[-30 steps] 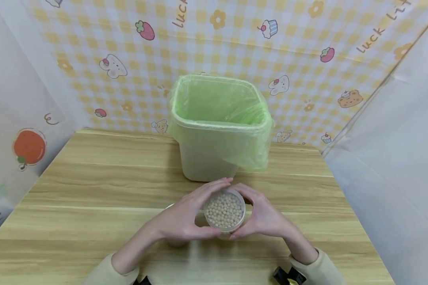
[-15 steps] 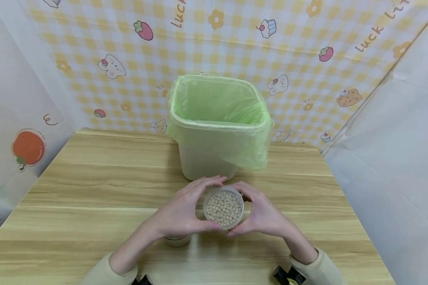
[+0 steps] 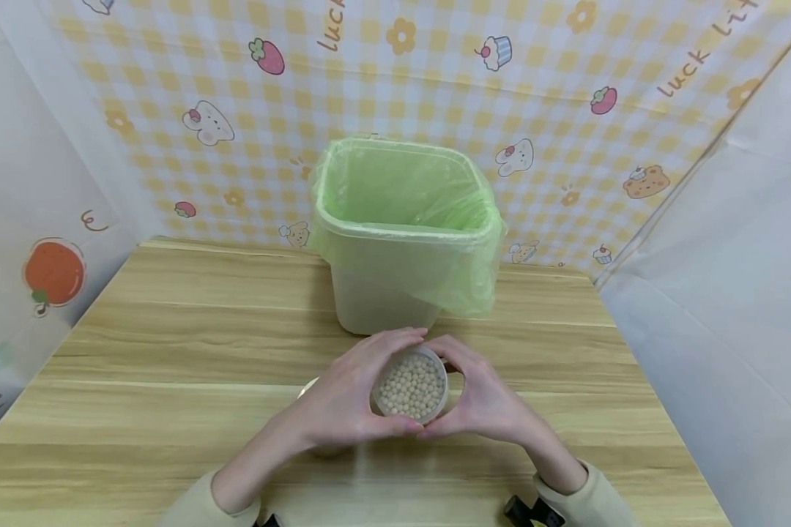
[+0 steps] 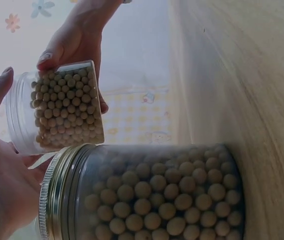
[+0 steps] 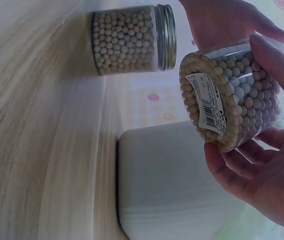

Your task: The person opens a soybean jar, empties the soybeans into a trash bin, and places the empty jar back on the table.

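Note:
Both hands surround a clear jar packed with small beige balls, above the table and open at the top in the head view. My right hand grips its side, thumb on one face and fingers on the other, near a white barcode label on the base. My left hand curves round the opposite side, thumb and fingertips at the rim. A second jar of similar balls with a gold lid stands on the table just beside the left hand, mostly hidden under it in the head view.
A pale bin lined with a green bag stands behind the hands, against the yellow checked backdrop. The wood-grain table runs between white side sheets.
Half a second ago more of the second jar's lower part showed below the left hand. The left hand has since shifted slightly right, and the held jar slightly left; both hands stay round it.

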`<act>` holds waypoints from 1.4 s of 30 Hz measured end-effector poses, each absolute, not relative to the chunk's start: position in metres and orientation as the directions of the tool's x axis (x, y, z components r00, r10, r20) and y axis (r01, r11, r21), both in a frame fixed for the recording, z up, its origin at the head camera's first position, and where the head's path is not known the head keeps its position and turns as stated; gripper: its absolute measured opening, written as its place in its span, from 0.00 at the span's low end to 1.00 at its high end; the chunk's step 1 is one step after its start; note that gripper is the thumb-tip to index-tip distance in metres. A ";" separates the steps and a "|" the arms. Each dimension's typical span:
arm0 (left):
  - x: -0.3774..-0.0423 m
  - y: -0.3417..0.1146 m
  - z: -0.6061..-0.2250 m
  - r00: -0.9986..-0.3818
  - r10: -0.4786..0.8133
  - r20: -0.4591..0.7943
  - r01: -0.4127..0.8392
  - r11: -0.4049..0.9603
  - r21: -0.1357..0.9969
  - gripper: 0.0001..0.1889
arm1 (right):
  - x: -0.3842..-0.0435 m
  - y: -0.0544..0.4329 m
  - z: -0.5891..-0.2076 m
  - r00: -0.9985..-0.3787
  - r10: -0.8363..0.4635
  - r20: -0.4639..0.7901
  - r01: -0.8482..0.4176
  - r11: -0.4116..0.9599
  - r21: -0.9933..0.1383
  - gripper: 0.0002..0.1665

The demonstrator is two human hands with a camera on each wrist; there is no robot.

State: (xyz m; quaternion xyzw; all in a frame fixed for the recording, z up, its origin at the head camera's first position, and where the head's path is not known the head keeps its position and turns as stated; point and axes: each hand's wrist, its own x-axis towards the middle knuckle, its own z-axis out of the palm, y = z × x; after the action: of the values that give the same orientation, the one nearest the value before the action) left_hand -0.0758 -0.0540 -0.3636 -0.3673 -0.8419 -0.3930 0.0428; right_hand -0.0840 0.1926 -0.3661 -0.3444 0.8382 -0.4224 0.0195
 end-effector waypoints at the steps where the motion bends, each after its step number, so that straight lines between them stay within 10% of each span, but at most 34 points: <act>1: -0.076 -0.054 -0.364 -0.718 0.589 0.371 0.662 0.417 0.623 0.50 | -0.084 0.192 -0.367 -0.757 -0.597 0.267 -0.571 0.404 -0.714 0.54; 42: -0.084 -0.072 -0.354 -0.727 0.577 0.372 0.624 0.330 0.708 0.48 | -0.090 0.204 -0.363 -0.736 -0.631 0.247 -0.510 0.277 -0.814 0.55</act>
State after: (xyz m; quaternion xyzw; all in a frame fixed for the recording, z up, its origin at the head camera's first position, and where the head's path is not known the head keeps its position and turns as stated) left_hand -0.0844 -0.0720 -0.3543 -0.3683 -0.8151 -0.4465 0.0266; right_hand -0.0902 0.2035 -0.3629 -0.3581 0.7967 -0.4829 0.0623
